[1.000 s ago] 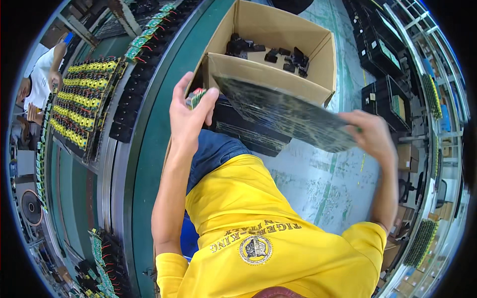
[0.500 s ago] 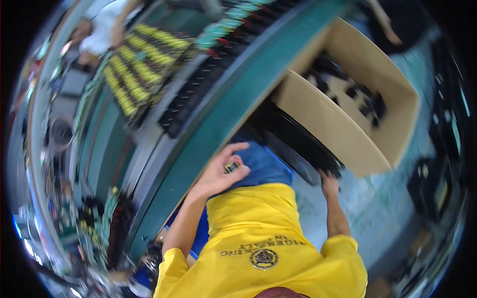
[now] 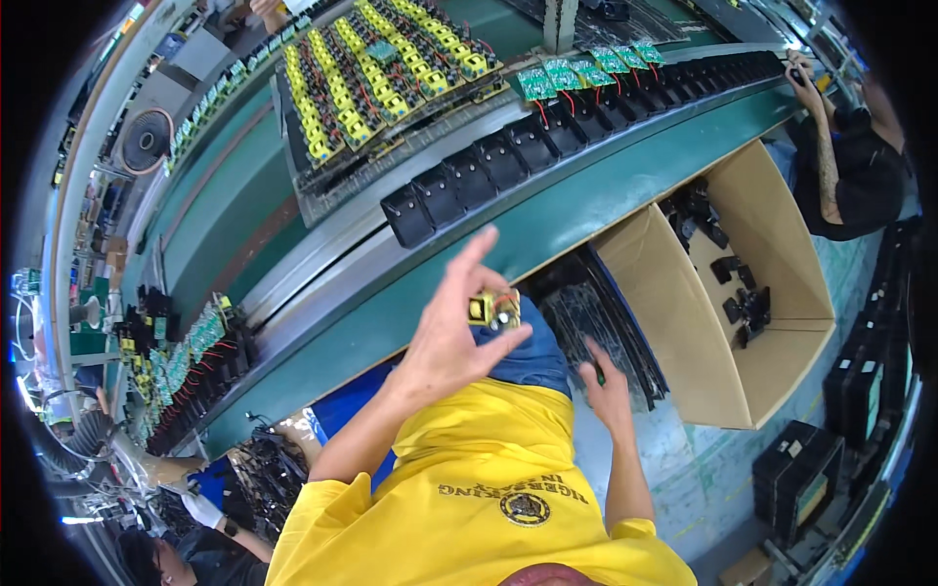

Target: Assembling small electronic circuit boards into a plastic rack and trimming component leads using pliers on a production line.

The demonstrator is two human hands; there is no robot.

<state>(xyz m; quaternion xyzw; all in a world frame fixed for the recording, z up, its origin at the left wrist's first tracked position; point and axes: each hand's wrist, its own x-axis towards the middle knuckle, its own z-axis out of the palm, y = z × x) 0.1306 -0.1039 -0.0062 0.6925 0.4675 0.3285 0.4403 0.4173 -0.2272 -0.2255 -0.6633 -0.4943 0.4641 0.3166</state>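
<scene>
My left hand (image 3: 442, 337) is closed around a small circuit board (image 3: 495, 309) with a yellow component and a red wire, its index finger stretched out. It hovers over my lap, near the front edge of the green bench (image 3: 576, 217). My right hand (image 3: 610, 396) is lower and to the right, beside a stack of black trays (image 3: 625, 342). Its fingers curl around something small and dark, too little of which shows to name it. Beyond the left hand, a row of black plastic cases (image 3: 498, 159) lines the bench, several with green circuit boards (image 3: 562, 74) at them.
A tray of yellow-topped boards (image 3: 381, 78) lies behind the row. At right stands an open cardboard box (image 3: 684, 342) holding black plastic parts (image 3: 747, 313). A co-worker's hand (image 3: 803, 86) is at the row's far right end; a co-worker's gloved hand (image 3: 202, 508) shows at lower left.
My view has swung, bringing the row of cases into clearer sight. The left hand has lifted toward the row, still with the board. My right hand has come away from the black trays' end, closer to my body.
</scene>
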